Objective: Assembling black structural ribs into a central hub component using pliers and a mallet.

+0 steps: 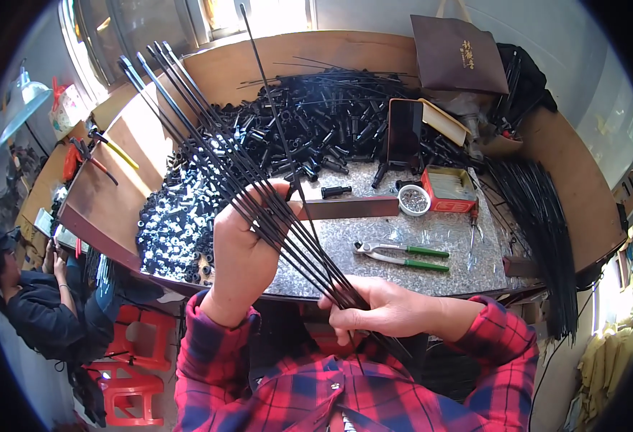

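Observation:
A bundle of thin black rods slants across the middle, its far ends fanned out at the upper left. My left hand is wrapped round the bundle partway along. Nearer my body, my right hand grips the lower part of the same rods. One rod stands apart from the bunch, crossing it at a steeper angle and reaching up past the table's back edge. Just right of my left fingers is a flat dark bar. Beyond it lies a short black tubular piece.
A heap of black tubular parts fills the back, with shiny small parts at left. Green-handled pliers, a white cup, a red box, a phone and more rods are rightward. Another person sits far left.

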Available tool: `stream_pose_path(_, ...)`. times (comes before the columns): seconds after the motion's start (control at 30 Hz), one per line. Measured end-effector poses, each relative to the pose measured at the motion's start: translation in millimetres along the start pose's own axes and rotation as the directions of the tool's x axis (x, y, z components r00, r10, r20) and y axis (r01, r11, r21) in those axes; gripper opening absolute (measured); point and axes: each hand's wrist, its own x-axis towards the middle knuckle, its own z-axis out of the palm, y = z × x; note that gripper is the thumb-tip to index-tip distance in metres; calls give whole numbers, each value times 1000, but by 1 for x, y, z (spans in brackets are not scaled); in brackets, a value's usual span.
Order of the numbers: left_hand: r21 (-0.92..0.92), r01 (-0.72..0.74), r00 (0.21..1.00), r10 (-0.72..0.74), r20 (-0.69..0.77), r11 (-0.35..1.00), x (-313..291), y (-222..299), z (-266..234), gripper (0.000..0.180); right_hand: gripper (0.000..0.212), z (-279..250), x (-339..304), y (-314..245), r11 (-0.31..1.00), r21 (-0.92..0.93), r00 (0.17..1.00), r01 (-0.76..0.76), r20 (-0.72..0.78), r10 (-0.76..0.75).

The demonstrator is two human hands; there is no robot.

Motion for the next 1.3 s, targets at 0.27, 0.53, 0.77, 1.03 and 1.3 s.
stream_pose_path(0.27, 120, 17, 981, -39, 188, 993, 17, -3, 3, 17, 20, 1, -12, 5, 990, -136, 963, 40, -257, -74)
stream_pose_path(0.53, 86, -312, 949, 305, 80, 946, 70, -44, 22, 23, 25, 1, -13, 44, 920, -374, 830, 115, -473, -296)
stream_pose_path(0.77, 93, -348, 849, 272, 452, 933, -4, -78, 31, 30, 23, 2, 3, 163, 923, -383, 899, 26, -395, -190)
stream_pose_path(1.03, 337, -387, 512, -103, 853, 859, -51, -74, 4, 82, 37, -21, 44, 267, 787, -606, 878, -114, -432, -205)
stream_pose_path(1.3, 469, -566, 613, -34, 789, 678, -94, -116, 37, 75, 46, -39, 73, 283, 524, -852, 816, 1, -302, -492)
